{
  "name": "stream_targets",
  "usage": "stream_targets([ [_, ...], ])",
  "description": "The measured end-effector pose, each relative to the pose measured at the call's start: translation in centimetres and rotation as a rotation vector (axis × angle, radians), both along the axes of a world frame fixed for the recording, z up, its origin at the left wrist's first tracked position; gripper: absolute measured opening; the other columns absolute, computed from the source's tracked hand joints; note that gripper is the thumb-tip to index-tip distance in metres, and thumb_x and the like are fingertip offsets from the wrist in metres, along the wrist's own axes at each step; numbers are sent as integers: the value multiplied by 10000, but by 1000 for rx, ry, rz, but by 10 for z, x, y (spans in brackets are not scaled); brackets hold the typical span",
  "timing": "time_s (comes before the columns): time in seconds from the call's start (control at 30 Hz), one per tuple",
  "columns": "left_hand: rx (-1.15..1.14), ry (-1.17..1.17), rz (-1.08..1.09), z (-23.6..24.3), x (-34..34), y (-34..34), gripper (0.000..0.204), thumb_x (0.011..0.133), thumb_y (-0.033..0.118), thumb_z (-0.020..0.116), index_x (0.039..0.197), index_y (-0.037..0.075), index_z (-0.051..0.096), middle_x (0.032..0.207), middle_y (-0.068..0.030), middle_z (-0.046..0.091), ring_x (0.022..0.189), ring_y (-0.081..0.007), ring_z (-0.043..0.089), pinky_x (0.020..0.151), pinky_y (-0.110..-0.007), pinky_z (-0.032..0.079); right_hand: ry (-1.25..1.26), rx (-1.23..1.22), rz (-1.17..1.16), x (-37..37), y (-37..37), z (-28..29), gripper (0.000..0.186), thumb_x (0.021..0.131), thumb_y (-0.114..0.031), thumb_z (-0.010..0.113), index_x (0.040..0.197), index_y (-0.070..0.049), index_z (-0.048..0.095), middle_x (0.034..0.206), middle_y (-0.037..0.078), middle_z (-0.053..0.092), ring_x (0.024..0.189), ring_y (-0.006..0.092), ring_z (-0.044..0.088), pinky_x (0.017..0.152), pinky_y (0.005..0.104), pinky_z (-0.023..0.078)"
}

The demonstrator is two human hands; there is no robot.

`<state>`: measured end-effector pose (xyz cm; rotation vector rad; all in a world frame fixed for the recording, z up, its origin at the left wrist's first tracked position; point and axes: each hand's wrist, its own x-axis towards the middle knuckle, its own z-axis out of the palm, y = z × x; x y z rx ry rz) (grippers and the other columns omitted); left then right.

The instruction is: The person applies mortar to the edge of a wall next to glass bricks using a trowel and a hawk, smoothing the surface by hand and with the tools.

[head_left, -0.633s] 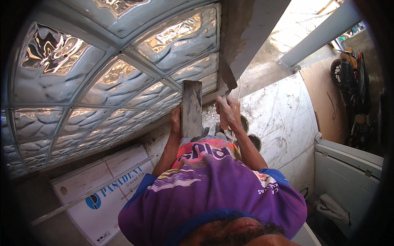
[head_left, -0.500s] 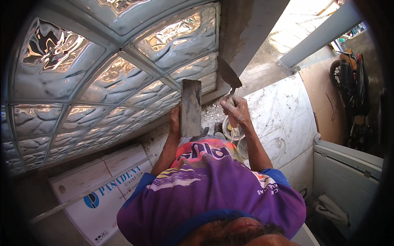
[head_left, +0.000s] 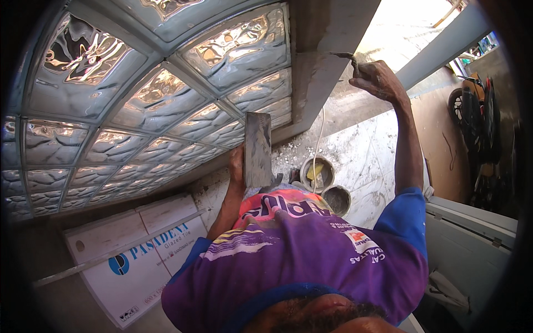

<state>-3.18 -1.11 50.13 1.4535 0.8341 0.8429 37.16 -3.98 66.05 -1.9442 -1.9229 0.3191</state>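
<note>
Trowel (head_left: 344, 55): edge-on at the grey pillar (head_left: 326, 75), contact uncertain; right hand (head_left: 378, 81) clenched round its handle. Probably light, stiff-bladed; best held by that handle.

Mortar-smeared board (head_left: 257, 150): before the torso, near the glass-block wall (head_left: 239, 61); left hand (head_left: 237, 166) grasping its left edge. Likely rigid, gritty; edge grip suits.

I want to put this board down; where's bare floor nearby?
The white tiled floor between the buckets and your right forearm looks bare, though smudged. It's crowded around the buckets: white crumbs and a cable, plus the grey board in your left hand to their left.
</note>
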Motion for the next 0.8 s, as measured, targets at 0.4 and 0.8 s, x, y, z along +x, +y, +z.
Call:
stream_targets([
  [0.4,207,40,-9,5,3,-12,409,926,220,327,1135,-57,544,952,-119,644,832,-203,638,738,-322,519,-90,118,79,14,3,62,368,798,-372,648,693,-24,589,511,57,497,436,152,417,453,346,366],
  [0.8,-696,-660,-171,9,5,-26,398,939,297,366,1134,7,556,978,-111,636,804,-219,641,674,-342,546,410,-53,159,-6,-31,9,357,752,-358,686,701,-13,607,518,29,509,463,124,503,441,273,385],
])
